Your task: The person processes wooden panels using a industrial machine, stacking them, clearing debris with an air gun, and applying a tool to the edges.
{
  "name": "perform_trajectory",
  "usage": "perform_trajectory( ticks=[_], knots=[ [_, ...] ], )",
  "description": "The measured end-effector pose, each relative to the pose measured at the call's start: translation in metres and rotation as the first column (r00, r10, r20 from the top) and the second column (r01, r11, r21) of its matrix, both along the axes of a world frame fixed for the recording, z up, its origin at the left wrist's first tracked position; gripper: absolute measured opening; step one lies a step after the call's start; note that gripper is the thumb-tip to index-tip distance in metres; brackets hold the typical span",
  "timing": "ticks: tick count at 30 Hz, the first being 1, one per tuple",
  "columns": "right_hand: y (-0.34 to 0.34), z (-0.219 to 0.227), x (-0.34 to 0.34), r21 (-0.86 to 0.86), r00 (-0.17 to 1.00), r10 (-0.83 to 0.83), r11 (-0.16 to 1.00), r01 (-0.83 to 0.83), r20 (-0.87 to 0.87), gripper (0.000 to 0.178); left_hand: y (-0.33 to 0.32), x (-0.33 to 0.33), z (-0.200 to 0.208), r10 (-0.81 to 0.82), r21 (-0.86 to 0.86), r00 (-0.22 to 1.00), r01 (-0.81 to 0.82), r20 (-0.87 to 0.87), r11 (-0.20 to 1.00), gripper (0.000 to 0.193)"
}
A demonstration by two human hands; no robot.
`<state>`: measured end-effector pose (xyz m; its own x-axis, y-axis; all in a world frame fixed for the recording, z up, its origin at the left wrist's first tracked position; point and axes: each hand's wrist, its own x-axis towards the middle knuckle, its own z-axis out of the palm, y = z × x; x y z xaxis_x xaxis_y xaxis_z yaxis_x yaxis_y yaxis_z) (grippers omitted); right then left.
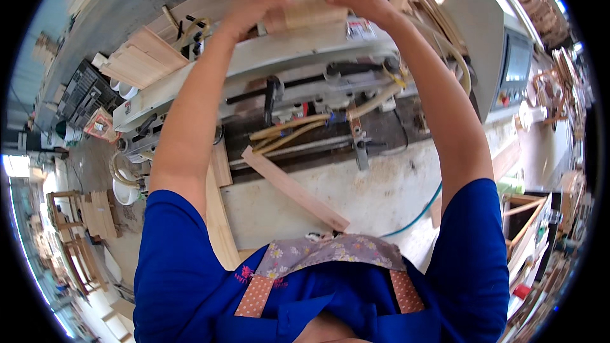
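Observation:
Both my arms stretch forward over a long pale machine beam. Between my hands is a bundle of light wooden boards set side by side, with uneven far ends. My left hand grips its left edge, and the right edge is in my right hand, its thumb lying on top. The fingers beneath the wood are hidden. Below the beam sit black clamp levers and yellowish hoses. A loose wooden strip slants across the near machine surface.
Several pale boards are stacked left of the beam, near a black crate. A white bucket stands lower left. To the right rises a grey control cabinet with a screen. A blue hose curves near my right arm.

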<state>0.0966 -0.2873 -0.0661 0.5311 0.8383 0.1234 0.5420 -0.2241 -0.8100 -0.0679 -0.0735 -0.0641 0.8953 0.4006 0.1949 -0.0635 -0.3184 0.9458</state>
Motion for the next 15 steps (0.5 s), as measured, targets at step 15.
perform_trajectory(
  ticks=[15],
  knots=[
    [-0.374, -0.152, -0.204, 0.161, 0.303, -0.439, 0.332, 0.93, -0.846, 0.022, 0.012, 0.006, -0.019, 0.041, -0.075, 0.999, -0.04, 0.01, 0.996, 0.047]
  ],
)
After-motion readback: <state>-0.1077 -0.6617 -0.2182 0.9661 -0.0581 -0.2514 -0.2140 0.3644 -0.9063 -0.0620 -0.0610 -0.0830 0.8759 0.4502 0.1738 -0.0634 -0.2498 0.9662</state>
